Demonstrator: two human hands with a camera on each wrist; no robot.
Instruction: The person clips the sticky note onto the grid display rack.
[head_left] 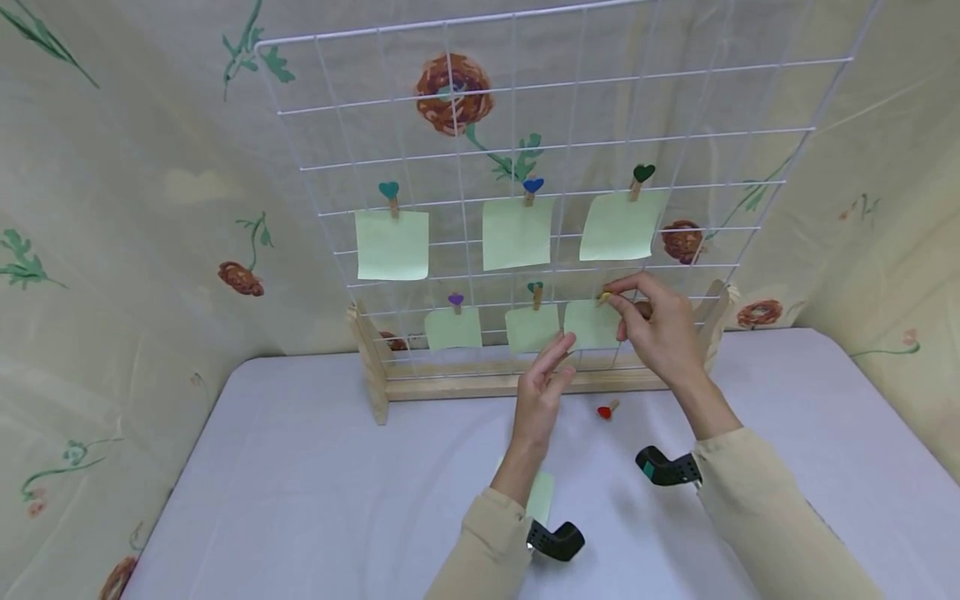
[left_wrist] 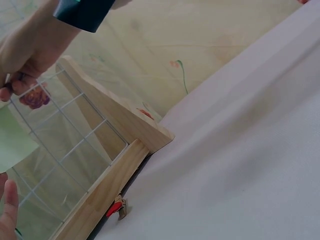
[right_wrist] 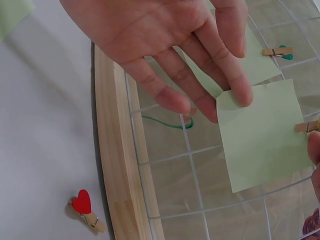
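My right hand pinches a small wooden clothespin with a yellow top at the upper edge of a pale green paper note, against the white wire grid. In the right wrist view the clothespin sits on the note's edge, and only fingertips of the right hand show. My left hand has its fingers extended; one fingertip touches the note's lower left corner. Left of it, a green-heart clothespin holds another note, and a purple-heart clothespin holds a third.
An upper row of notes hangs from heart clothespins. The grid stands in a wooden base on a white-covered table. A red-heart clothespin lies before the base. More green paper lies partly behind the left forearm.
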